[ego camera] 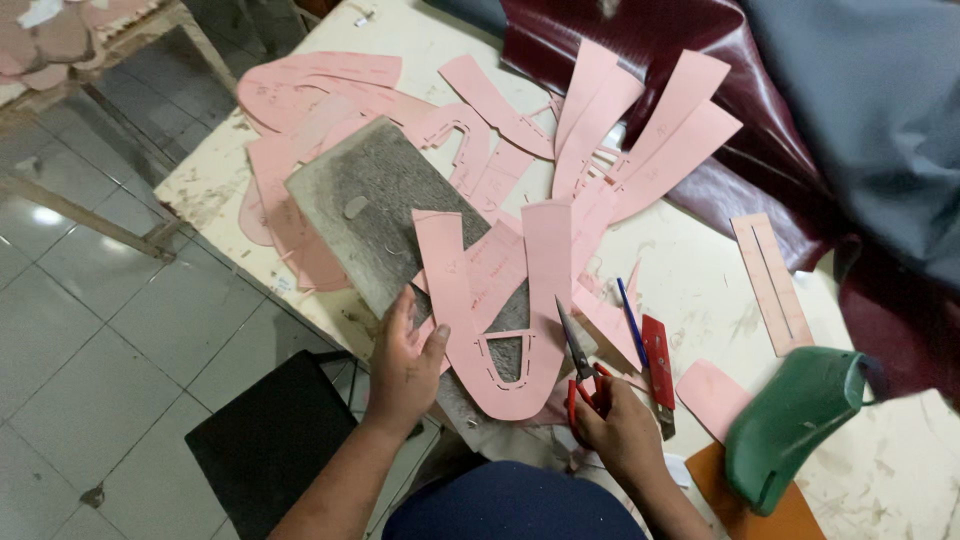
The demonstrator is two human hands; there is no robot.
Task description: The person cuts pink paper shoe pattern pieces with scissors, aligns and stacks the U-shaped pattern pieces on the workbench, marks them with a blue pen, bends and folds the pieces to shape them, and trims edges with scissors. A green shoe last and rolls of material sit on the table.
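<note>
left hand [403,362]: half open, fingers spread, thumb pinching lower left leg of U-shaped pink pattern [495,300]
right hand [618,428]: closed round red handles of scissors [578,358], blades apart, pointing 11 o'clock, tip at pattern's right leg
pink pattern: on grey board [375,205], centre of table [700,290]
at 3 o'clock of scissors: blue pen [630,322], red knife [657,360]
at 4 o'clock: green shoe form [795,420]
at 12 o'clock: pile of pink pieces [600,130]
</note>
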